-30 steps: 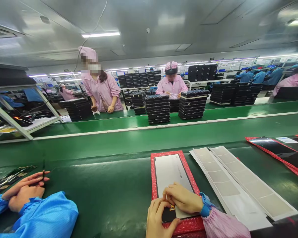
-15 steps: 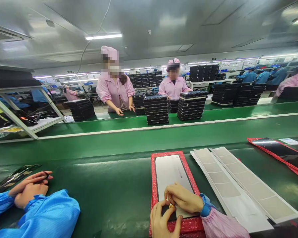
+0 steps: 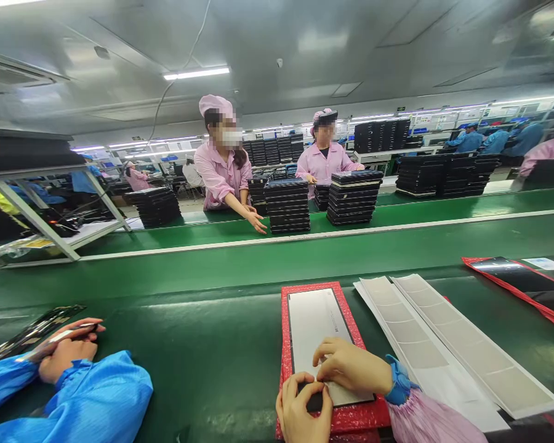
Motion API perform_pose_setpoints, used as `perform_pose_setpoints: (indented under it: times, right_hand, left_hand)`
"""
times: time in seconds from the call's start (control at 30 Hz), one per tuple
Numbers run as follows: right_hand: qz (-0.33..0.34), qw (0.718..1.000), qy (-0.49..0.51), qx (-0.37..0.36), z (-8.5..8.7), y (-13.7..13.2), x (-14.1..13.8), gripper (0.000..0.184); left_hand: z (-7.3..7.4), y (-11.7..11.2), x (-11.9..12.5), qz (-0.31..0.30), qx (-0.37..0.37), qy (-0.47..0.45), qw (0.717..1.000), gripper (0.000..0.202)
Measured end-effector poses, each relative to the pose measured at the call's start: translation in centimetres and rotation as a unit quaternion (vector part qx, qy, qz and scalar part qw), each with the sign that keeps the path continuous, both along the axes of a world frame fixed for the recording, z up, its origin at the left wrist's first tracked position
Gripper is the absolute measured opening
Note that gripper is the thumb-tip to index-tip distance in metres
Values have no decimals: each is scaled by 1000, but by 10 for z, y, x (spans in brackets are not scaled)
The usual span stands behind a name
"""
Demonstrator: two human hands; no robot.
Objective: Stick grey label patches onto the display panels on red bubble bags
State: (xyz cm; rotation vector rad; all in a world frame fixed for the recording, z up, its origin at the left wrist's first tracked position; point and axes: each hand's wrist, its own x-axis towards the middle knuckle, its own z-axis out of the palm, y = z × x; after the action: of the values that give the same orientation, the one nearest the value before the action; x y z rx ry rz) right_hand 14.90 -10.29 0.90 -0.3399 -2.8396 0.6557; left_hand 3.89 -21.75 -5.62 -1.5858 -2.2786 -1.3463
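Note:
A flat panel with a silver-grey face and dark border (image 3: 316,320) lies on red bubble wrap (image 3: 285,332) in front of me. Over its near end, my left hand (image 3: 302,409) is closed, thumb and forefinger brought together. My right hand (image 3: 355,367) meets it from the right, fingers curled in a pinch above the silver face. Whatever the fingertips hold is hidden or too small to make out. To the right of my right wrist, which wears a blue band (image 3: 398,380), lie white sheets with grey rectangular stickers (image 3: 466,335).
A co-worker's blue sleeves (image 3: 106,394) and hands (image 3: 69,351) are at the left, beside a dark glossy strip (image 3: 32,332). Another dark panel (image 3: 517,277) on red wrap lies right. Across the green belt (image 3: 212,261), people in pink stand behind black stacks (image 3: 287,206).
The small orange piece between my fingertips has gone out of sight. My right hand has shifted slightly right. Across the belt, a co-worker's arm has reached toward the nearest black stack.

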Motion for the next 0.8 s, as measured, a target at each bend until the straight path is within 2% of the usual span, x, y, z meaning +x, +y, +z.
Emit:
perform_pose_setpoints:
  times: [0.2, 0.37, 0.53, 0.7, 0.8]
  right_hand:
    - [69, 987, -40, 142, 3, 8, -17, 9]
    - [128, 964, -27, 233, 1, 14, -16, 5]
    - [129, 941, -9, 314, -6, 11, -8, 6]
    - [132, 933, -9, 335, -11, 6, -9, 10]
    - [133, 944, -23, 302, -8, 9, -9, 7]
  left_hand:
    - [1, 0, 3, 14, -9, -5, 1000, 9]
    - [-4, 2, 3, 25, 18, -7, 1000, 9]
    - [-8, 3, 4, 38, 46, -11, 998, 9]
    - [-13, 5, 3, 30, 86, -14, 996, 9]
    - [-20, 7, 1, 27, 116, -17, 993, 9]
